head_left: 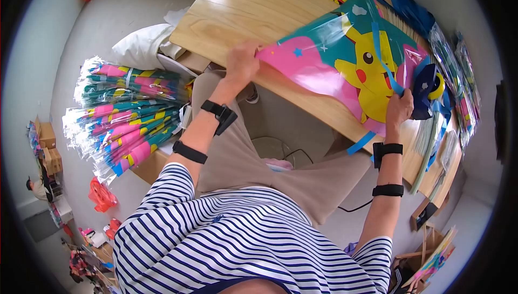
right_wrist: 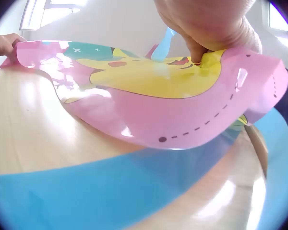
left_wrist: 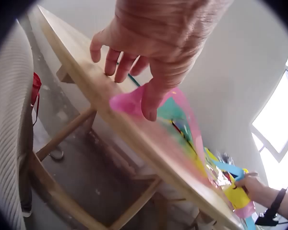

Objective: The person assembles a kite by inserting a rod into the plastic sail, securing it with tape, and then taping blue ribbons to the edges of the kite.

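- Fingers of the right hand (head_left: 399, 107) are curling in and pinching the sheet (head_left: 318, 72) by its yellow print, leaving little visible gap.
- Blue strip (right_wrist: 110, 187) is crossing the wood below the sheet's raised pink border.
- Left hand (head_left: 243, 63) is pinching the pink corner; its thumb is lying over the film, the other fingers bending loosely and spreading apart. Exact contact underneath is hiding from view.
- Sheet is spanning both hands over the near edge of the wooden table (head_left: 216, 13), its border bowing between them.
- Judgement: thin, glossy film is looking prone to creasing, so good handling is probably calling for light, even tension, with the blue strip lying free rather than getting trapped.
- Markings: border is carrying dots joined by dashes, possibly marking a guide line. Yellow figure is resembling Pikachu; no lettering or maker's name is showing legibly.
- Blue ribbon (head_left: 379, 51) is running down over the print toward the right hand; a yellow roll (head_left: 441, 83) is sitting just beyond.
- Farther off, bagged bundles (head_left: 137, 132) are lying to the left, and bagged sheets (head_left: 453, 83) are lining the right; any labels are appearing too small for reading.
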A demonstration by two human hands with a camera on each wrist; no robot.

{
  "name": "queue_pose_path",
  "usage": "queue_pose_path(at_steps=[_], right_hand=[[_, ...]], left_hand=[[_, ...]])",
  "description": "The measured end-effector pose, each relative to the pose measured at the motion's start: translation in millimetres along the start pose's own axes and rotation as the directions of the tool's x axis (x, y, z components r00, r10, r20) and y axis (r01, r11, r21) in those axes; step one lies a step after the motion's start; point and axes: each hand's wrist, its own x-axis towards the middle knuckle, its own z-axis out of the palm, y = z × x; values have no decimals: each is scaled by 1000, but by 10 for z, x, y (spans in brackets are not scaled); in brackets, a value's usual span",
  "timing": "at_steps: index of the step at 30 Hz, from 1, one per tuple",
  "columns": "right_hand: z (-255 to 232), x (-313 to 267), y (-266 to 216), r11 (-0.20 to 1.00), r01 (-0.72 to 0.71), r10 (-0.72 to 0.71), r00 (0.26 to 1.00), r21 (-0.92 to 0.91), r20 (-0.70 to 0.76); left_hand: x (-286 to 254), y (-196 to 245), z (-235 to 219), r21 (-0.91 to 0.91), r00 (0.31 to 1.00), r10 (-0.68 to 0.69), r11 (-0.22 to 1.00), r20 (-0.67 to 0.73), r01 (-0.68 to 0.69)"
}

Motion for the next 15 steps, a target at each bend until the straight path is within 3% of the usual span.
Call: queue_pose_path(at_steps=[4, 7, 10, 13, 15], right_hand=[[-12, 67, 30, 998, -4, 5, 1000, -56, 12], [84, 76, 125, 996, -4, 7, 1000, -91, 27], [70, 81, 97, 990, -3, 12, 998, -141, 64], [104, 52, 100, 980, 8, 14, 994, -198, 108], [154, 79, 129, 977, 5, 19, 994, -215, 111]], left_hand=[[190, 101, -349, 308, 941, 272, 930, -202, -203], [35, 3, -383, 330, 911, 412, 862, -14, -385], [-159, -141, -318, 294, 946, 296, 923, -132, -248], [-273, -161, -353, 357, 954, 277, 908, -117, -220], [-302, -132, -359, 284, 962, 260, 932, -87, -226]])
